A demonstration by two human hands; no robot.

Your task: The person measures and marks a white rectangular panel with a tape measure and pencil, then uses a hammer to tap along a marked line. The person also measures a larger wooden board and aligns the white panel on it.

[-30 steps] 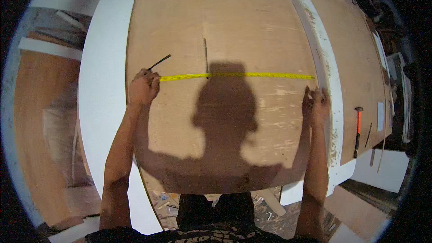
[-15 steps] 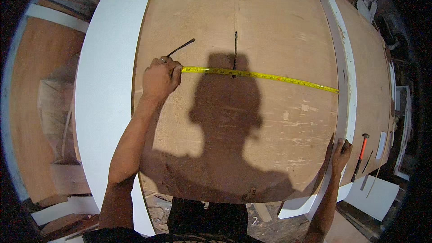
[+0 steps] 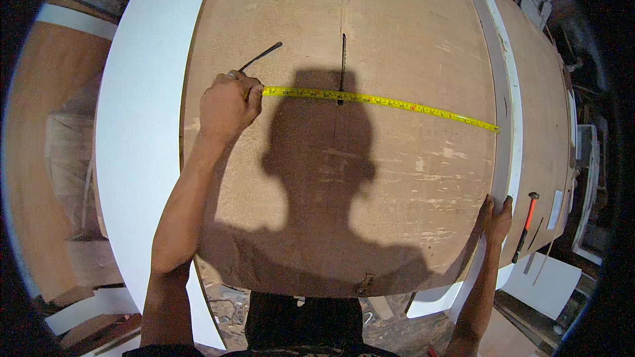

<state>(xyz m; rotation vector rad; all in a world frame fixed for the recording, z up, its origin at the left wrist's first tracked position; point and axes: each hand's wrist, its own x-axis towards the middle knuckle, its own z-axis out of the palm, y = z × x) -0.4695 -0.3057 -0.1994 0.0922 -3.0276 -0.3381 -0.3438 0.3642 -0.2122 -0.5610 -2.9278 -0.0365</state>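
Note:
A yellow tape measure stretches across a brown plywood panel. Its left end goes into my left hand, whose fingers are closed; the case is hidden there. A thin dark stick sticks out beyond the same hand, its kind unclear. The tape's other end meets a long upright board strip with a white edge. Lower on that strip, my right hand clasps it, thumb and fingers on either side. Mid-panel, the tape crosses a narrow dark line, either a slot or a thin blade.
A wide white board runs along the panel's left side. To the right of the strip lie a hammer with an orange and black handle, and a thin dark rod. A white sheet is lower right. Scraps litter the floor.
The panel sits slightly higher and further left in view. My left hand still grips the tape. On the strip, my right hand's fingers have straightened from a more curled hold.

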